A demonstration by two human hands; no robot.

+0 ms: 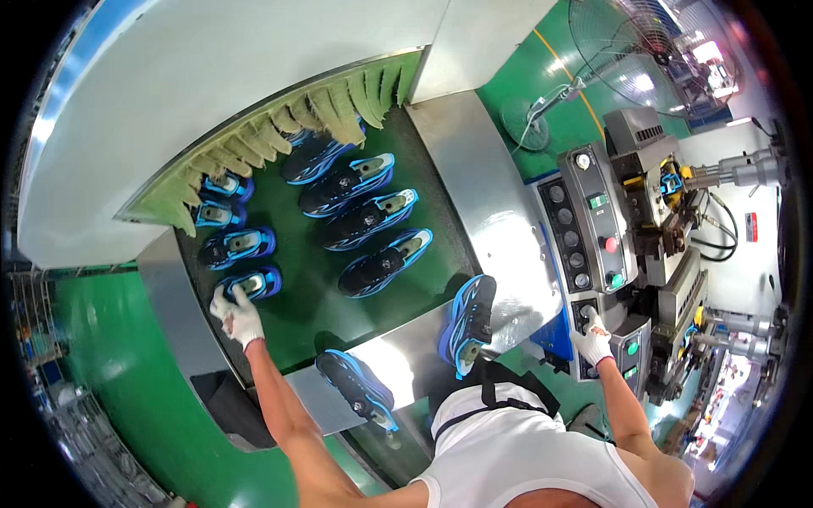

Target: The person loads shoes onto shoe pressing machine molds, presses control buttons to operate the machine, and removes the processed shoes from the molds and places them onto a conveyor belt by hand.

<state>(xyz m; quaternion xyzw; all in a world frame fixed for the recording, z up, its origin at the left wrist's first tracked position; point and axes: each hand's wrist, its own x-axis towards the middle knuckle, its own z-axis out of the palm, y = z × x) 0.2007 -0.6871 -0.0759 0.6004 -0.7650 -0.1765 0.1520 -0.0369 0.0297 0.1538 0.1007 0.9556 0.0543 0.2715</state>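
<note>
My left hand, in a white glove, is closed around the near end of a black-and-blue shoe on the green conveyor belt. My right hand, also gloved, rests at a dark control panel with its fingers apart; it holds nothing I can see. Ahead of my left hand more shoes form a row along the belt's left side. Further right on the belt lies a second row of larger-looking shoes. On the metal front ledge lie a shoe and another shoe.
Green fabric strips hang across the opening of a white machine housing. Metal side plates border the belt. At right stands a machine with a button panel and clamps. A standing fan is beyond.
</note>
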